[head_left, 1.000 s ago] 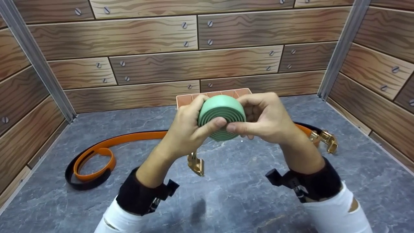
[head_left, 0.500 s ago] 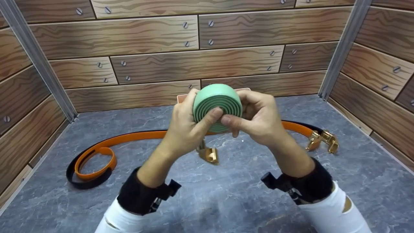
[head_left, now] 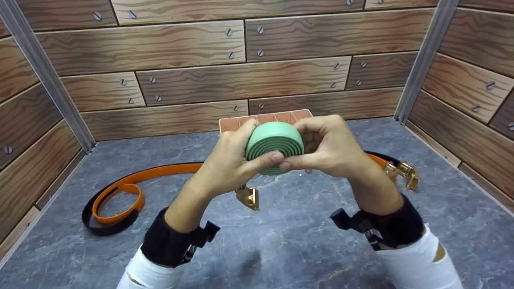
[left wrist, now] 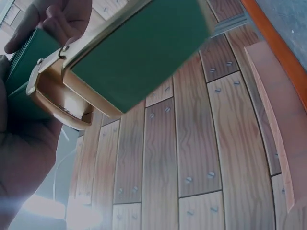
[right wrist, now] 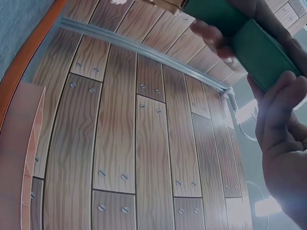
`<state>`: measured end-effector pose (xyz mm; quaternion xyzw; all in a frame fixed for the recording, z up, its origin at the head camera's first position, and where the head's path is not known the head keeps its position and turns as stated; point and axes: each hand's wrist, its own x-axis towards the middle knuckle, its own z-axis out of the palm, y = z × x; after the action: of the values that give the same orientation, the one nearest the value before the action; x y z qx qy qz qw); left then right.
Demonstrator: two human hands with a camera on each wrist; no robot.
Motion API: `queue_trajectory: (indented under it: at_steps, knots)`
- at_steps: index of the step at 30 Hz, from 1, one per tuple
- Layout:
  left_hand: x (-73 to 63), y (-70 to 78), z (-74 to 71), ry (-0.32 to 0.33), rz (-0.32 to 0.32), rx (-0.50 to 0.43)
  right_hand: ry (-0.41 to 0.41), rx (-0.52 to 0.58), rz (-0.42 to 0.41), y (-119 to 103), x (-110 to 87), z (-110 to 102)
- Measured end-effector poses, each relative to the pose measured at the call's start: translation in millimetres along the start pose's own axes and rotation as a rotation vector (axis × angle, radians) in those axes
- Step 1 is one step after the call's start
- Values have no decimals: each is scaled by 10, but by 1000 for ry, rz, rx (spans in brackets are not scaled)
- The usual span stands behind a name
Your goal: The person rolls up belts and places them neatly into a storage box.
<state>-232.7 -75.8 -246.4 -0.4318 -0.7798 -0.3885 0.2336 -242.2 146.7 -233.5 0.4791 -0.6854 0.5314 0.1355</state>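
Observation:
A green belt (head_left: 275,129), wound into a coil, is held up in front of me between both hands. My left hand (head_left: 231,156) grips its left side, with the thumb across the coil's near face. On the other side my right hand (head_left: 331,150) pinches it, thumb tip beside the left thumb. Beneath the left hand hangs the belt's gold buckle (head_left: 247,197). The left wrist view has that buckle (left wrist: 64,103) close up, with a green face on its plate. Some fingers are hidden behind the coil.
An orange and black belt (head_left: 160,170) stretches across the grey marbled table (head_left: 297,237), curled at its left end. Gold buckles (head_left: 407,174) lie at its right end. Behind the hands stands a pink divided box (head_left: 229,125). Wood-patterned walls (head_left: 192,44) enclose the table.
Both hands raised the green coil and tilted it toward me, then lowered it to about where it was. The hanging buckle swung right and partly back.

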Motion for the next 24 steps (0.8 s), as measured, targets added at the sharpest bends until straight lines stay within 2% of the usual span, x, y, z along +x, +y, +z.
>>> queue_trajectory:
  at_steps: [8, 13, 16, 19, 24]
  knots:
    - [34, -27, 164, 259, 6, -178, 169, 112, -80, 11, 16, 112]
    - [58, 17, 286, 472, -10, -203, 274, 152, -121, 28, 25, 236]
    - [60, 61, 338, 558, -31, -221, 296, 184, -114, 37, 32, 288]
    - [55, 109, 345, 550, -37, -252, 299, 211, -101, 49, 40, 306]
    - [33, 126, 282, 450, -19, -287, 281, 228, -81, 62, 48, 317]
